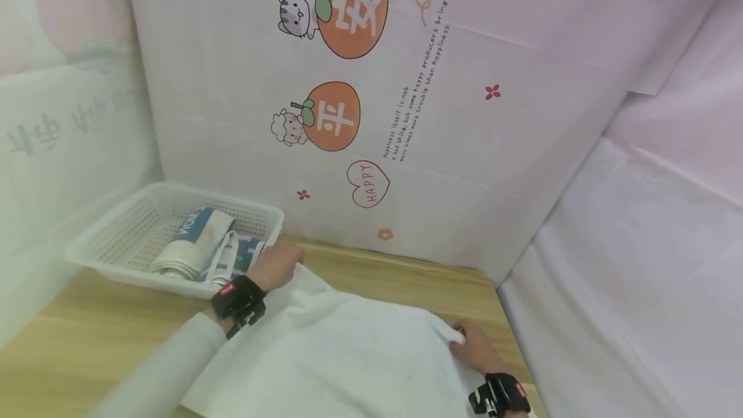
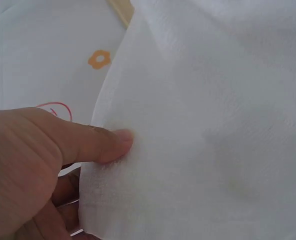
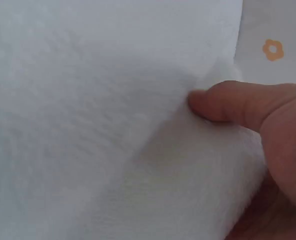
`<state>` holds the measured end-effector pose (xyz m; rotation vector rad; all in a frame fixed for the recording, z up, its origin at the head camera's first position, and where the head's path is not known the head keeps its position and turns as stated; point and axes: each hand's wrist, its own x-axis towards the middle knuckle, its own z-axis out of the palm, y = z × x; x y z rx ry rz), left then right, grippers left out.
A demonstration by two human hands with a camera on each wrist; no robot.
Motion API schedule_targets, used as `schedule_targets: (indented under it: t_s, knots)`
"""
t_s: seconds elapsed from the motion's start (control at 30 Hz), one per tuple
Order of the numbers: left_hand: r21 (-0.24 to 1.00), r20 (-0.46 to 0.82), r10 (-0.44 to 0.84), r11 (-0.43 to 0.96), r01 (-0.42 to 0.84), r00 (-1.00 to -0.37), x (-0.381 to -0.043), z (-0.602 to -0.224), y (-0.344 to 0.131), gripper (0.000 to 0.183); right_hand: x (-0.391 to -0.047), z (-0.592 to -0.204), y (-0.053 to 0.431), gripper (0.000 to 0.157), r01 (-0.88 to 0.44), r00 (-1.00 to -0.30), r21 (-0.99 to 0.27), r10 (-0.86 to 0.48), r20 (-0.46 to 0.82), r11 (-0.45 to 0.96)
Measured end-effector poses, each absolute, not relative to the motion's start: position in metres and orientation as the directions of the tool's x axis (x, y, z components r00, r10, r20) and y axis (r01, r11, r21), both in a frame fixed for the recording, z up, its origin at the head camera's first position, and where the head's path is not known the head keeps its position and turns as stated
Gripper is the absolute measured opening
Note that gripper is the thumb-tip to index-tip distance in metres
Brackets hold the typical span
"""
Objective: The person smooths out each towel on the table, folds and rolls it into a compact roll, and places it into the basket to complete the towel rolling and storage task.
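Note:
A white towel [image 1: 360,347] spreads over the front of the wooden table, its far edge raised between both hands. My left hand [image 1: 277,266] pinches the towel's far left corner, close beside the basket. In the left wrist view the thumb [image 2: 113,145] lies on top of the cloth and the fingers go behind it. My right hand [image 1: 477,347] pinches the far right corner. The right wrist view shows that thumb [image 3: 213,102] pressed on the fluffy cloth, with the other fingers mostly hidden beneath.
A white plastic basket [image 1: 116,224] stands at the left back, holding a rolled cloth [image 1: 200,237] with a blue band and a folded patterned cloth [image 1: 246,253]. Printed white sheets [image 1: 464,199] hang at the back and sides. Bare wood [image 1: 371,269] shows behind the towel.

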<state>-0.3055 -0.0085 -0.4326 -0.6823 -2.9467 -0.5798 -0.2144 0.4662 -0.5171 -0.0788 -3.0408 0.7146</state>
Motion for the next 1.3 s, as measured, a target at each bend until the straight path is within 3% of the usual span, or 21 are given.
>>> schedule_targets:
  t_s: [0.13, 0.33, 0.43, 0.53, 0.7, 0.8, 0.87, 1.1, 1.17, 1.3]
  knots:
    - [0.327, 0.187, 0.380, 0.846, 0.422, -0.906, -0.321, -0.438, -0.014, 0.018, -0.210, -0.500, 0.460, 0.022, -0.006, -0.996, -0.541, 0.040, 0.074, 0.841]
    - [0.231, 0.357, 0.353, 0.864, 0.447, -0.865, -0.325, -0.453, -0.002, 0.023, -0.200, -0.485, 0.439, 0.031, -0.016, -0.998, -0.565, 0.025, 0.065, 0.825]
    - [0.292, 0.285, 0.384, 0.838, 0.461, -0.878, -0.310, -0.465, 0.010, 0.029, -0.197, -0.486, 0.433, 0.034, -0.032, -0.999, -0.593, -0.006, 0.046, 0.805]
    - [0.365, 0.091, 0.393, 0.841, 0.398, -0.915, -0.295, -0.482, 0.018, 0.040, -0.195, -0.485, 0.434, 0.041, -0.019, -1.000, -0.625, 0.000, 0.030, 0.780]
    - [0.346, -0.123, 0.302, 0.906, 0.245, -0.945, -0.288, -0.521, 0.011, 0.061, -0.190, -0.483, 0.451, 0.030, -0.030, -0.999, -0.605, -0.051, -0.017, 0.796]
    - [0.340, -0.139, 0.271, 0.916, 0.211, -0.953, -0.286, -0.534, 0.005, 0.066, -0.186, -0.485, 0.470, 0.023, -0.082, -0.994, -0.554, -0.111, -0.019, 0.829]
    - [0.346, -0.135, 0.263, 0.916, 0.203, -0.955, -0.283, -0.535, 0.003, 0.069, -0.185, -0.485, 0.482, 0.036, -0.092, -0.993, -0.497, -0.120, -0.023, 0.863]
    - [0.350, -0.119, 0.232, 0.920, 0.178, -0.965, -0.275, -0.529, 0.004, 0.069, -0.197, -0.440, 0.507, 0.051, 0.072, -0.977, -0.420, -0.022, -0.214, 0.905]
    - [0.348, -0.115, 0.236, 0.919, 0.183, -0.965, -0.274, -0.528, 0.006, 0.069, -0.206, -0.428, 0.510, 0.047, 0.022, -0.992, -0.388, -0.029, -0.124, 0.921]
    - [0.336, -0.110, 0.240, 0.922, 0.191, -0.964, -0.276, -0.532, 0.007, 0.069, -0.232, -0.429, 0.512, 0.031, -0.102, -0.978, -0.321, -0.037, 0.203, 0.941]
